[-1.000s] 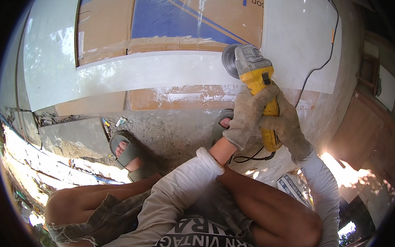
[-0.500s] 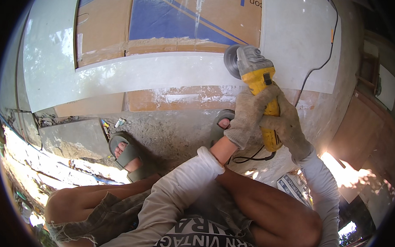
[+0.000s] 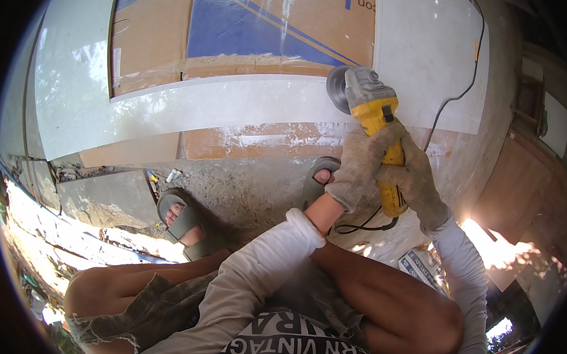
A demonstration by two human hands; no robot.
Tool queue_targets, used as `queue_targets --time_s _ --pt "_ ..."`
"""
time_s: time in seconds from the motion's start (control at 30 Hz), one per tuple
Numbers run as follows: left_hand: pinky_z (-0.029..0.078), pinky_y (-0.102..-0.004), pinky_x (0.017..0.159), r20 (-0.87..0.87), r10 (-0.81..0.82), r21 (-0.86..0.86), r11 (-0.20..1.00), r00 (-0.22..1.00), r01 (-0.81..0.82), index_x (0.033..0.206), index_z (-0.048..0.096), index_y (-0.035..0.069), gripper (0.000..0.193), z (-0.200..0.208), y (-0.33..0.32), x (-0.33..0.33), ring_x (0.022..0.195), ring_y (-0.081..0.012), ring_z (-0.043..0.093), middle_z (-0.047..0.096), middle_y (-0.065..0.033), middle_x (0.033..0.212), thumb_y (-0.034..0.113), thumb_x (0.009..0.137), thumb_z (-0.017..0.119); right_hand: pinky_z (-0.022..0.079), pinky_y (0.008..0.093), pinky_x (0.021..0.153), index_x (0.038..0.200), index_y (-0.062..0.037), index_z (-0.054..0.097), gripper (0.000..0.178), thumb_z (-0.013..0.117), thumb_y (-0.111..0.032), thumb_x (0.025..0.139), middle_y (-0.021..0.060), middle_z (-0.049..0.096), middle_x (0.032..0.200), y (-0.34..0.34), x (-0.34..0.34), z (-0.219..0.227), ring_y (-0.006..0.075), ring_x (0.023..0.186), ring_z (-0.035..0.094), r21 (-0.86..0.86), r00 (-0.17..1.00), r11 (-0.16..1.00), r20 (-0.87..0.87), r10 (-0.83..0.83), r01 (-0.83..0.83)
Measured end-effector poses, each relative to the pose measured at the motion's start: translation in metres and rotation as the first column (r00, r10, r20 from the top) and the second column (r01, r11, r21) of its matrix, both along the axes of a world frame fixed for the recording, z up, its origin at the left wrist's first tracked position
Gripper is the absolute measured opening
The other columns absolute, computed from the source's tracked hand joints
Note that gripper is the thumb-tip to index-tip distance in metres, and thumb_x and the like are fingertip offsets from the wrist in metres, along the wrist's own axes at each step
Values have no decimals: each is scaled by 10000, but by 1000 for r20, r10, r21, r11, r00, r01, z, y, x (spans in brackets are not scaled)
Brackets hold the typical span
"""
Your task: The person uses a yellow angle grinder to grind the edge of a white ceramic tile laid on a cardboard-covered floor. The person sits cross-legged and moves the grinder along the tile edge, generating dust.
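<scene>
Both my gloved hands are wrapped around a yellow and grey angle grinder (image 3: 376,114). My left hand (image 3: 359,159) grips its body from the left, below the grey head. On the right side and lower down, my right hand (image 3: 415,178) closes round the handle. The grinder's disc (image 3: 338,89) points left and overlaps the white sheet (image 3: 231,104) near the lower right corner of its rectangular opening. Whether the disc touches the sheet I cannot tell. Through the opening shows brown and blue cardboard (image 3: 148,44).
A black power cord (image 3: 455,98) runs along the right of the sheet, and more cord loops below the grinder. My sandalled feet (image 3: 188,221) rest on rough concrete. A stone slab (image 3: 109,198) lies at left, a brown board (image 3: 515,187) at right, and a printed bag (image 3: 421,266) by my right knee.
The grinder and both hands have shifted very slightly to the right. My grip on it is the same, and the sheet and cardboard look almost unchanged.
</scene>
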State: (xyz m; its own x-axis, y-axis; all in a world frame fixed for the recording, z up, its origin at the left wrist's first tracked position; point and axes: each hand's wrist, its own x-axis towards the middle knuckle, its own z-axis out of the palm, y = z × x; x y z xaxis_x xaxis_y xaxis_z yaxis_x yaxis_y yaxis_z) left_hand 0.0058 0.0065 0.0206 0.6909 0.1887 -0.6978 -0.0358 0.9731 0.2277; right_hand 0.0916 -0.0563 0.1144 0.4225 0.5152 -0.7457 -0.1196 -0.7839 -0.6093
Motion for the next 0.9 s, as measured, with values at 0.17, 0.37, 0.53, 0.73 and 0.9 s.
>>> queue_targets --time_s 0.17,0.37,0.53,0.73,0.9 --pt "603 -328 813 23 -56 42 998 998 55 1233 680 -17 378 0 3 -1 959 -183 728 735 -106 1074 275 1001 746 560 325 926 1575 -30 439 845 774 -113 804 73 640 1244 -2 -2 0 171 1090 658 -29 999 998 -8 -47 46" --pt "595 -335 781 18 41 47 998 999 -42 1179 692 0 307 4 1 -7 905 -179 729 739 -82 1022 248 1004 739 544 329 990 1619 -11 391 892 767 -97 815 90 623 1321 3 -6 2 184 1178 644 1 999 1000 -46 -14 14" --pt "613 -328 833 23 74 44 996 997 -74 1242 657 -18 372 8 8 -17 968 -188 734 731 -105 1079 254 1002 742 535 329 1006 1613 -6 399 882 762 -89 813 94 622 1324 15 -12 9 187 1195 636 -10 998 1000 -68 -17 16" --pt "597 -337 837 23 79 17 997 997 -80 1221 667 9 318 12 22 -22 971 -178 722 726 -81 1081 231 1004 740 523 338 1027 1608 -1 404 881 766 -87 809 97 624 1317 28 -15 6 194 1195 632 -14 999 999 -4 39 -39" --pt "600 -338 838 24 92 7 996 995 -92 1227 661 12 317 13 26 -26 975 -190 726 722 -85 1074 220 1001 740 522 342 1029 1606 1 404 880 770 -91 810 100 626 1318 31 -17 7 200 1195 635 32 998 999 -67 18 -16"
